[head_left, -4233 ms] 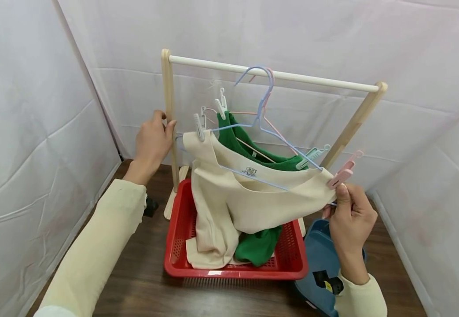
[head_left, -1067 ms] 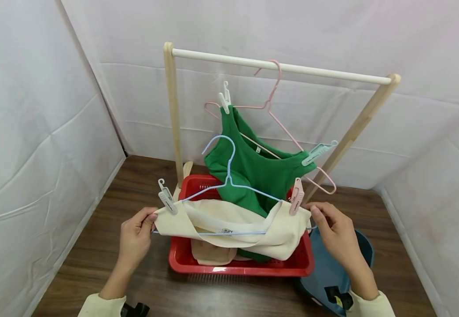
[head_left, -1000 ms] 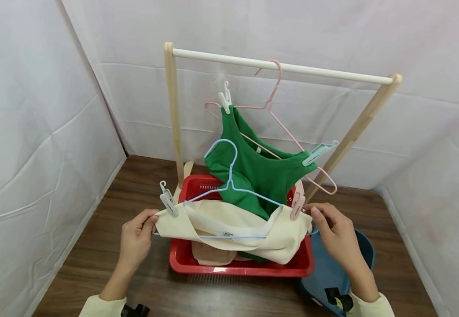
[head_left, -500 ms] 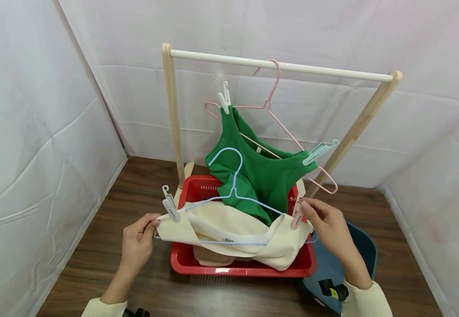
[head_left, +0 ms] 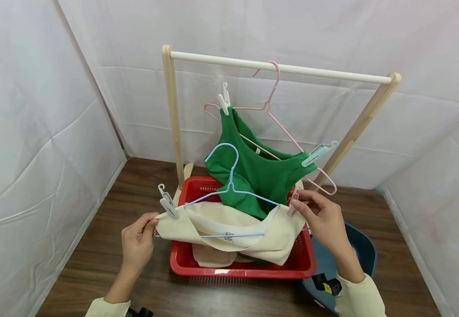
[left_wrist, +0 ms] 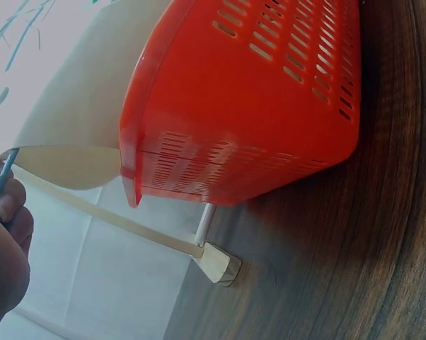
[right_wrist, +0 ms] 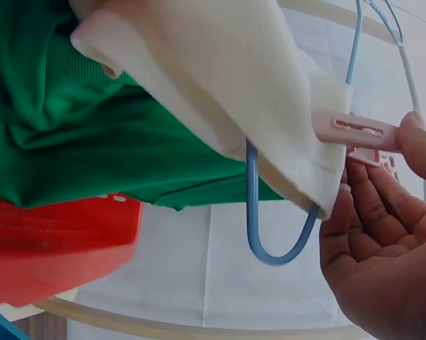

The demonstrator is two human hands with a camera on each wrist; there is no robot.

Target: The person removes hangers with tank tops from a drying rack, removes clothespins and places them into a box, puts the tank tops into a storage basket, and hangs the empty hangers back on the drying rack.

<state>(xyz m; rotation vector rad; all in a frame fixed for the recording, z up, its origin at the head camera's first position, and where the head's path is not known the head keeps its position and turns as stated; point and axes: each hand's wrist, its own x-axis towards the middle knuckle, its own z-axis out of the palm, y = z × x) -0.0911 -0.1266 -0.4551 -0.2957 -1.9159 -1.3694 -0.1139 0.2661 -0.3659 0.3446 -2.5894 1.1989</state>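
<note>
A cream sleeveless top (head_left: pixel 280 229) hangs on a blue hanger (head_left: pixel 230 187), held level over the red basket. My left hand (head_left: pixel 138 240) pinches the hanger's left end together with the shoulder of the top. Close to it, a grey clothespin (head_left: pixel 168 204) clips the left strap. At the right strap my right hand (head_left: pixel 324 220) pinches a pink clothespin (right_wrist: pixel 354 131) between thumb and fingers, its tip on the cream fabric. In the right wrist view the hanger's blue end (right_wrist: pixel 254 212) pokes out below the strap.
Behind, a green top (head_left: pixel 261 176) hangs from a pink hanger (head_left: pixel 273 88) on the white rack bar (head_left: pixel 332 77), clipped by white (head_left: pixel 224 101) and mint (head_left: pixel 318 153) clothespins. The red basket (head_left: pixel 245 272) holds more cloth. A blue bin (head_left: pixel 365 251) stands to its right.
The blue hanger with the cream top has come off the rack bar and down towards me. My left hand left the rack post for the hanger; my right moved from the strap's end to the pink clothespin.
</note>
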